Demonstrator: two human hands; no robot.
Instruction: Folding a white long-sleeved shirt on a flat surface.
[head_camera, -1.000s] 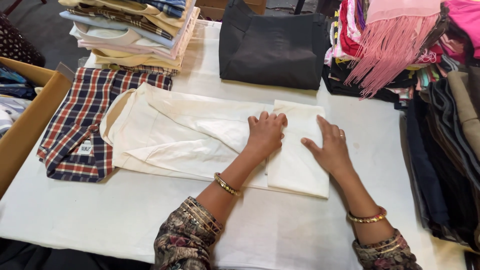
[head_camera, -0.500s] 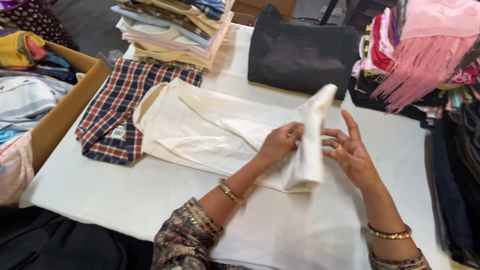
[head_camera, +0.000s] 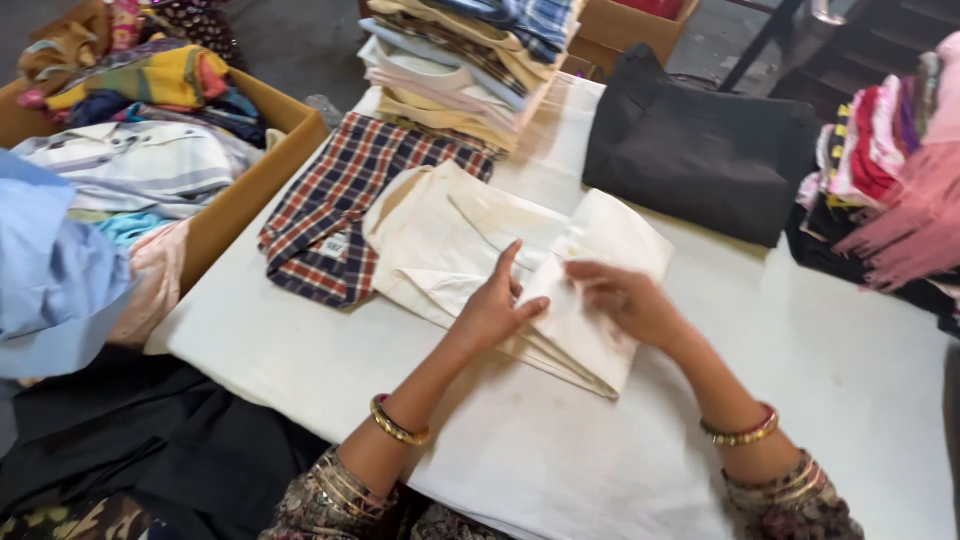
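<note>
We have a cream cotton garment (head_camera: 500, 260), partly folded, lying near the middle of the white cloth-covered worktop (head_camera: 830, 400). Our left hand (head_camera: 497, 305) lies flat with fingers together, pressing the fold so the layers seem pinned in place. Our right hand (head_camera: 625, 298) rests just beside it, fingers loosely curled on the folded flap; whether it pinches the cloth we cannot tell. The garment's left edge overlaps a red-and-navy checked shirt (head_camera: 335, 215) lying flat beside it. Behind them rises a stack of folded pastel shirts (head_camera: 465, 65), and to the right lies a folded black garment (head_camera: 700, 150). A brown cardboard box (head_camera: 250, 195) of mixed clothes butts against the worktop's left edge. Bare cloth stretches in front and to the right, leaving room there.
</note>
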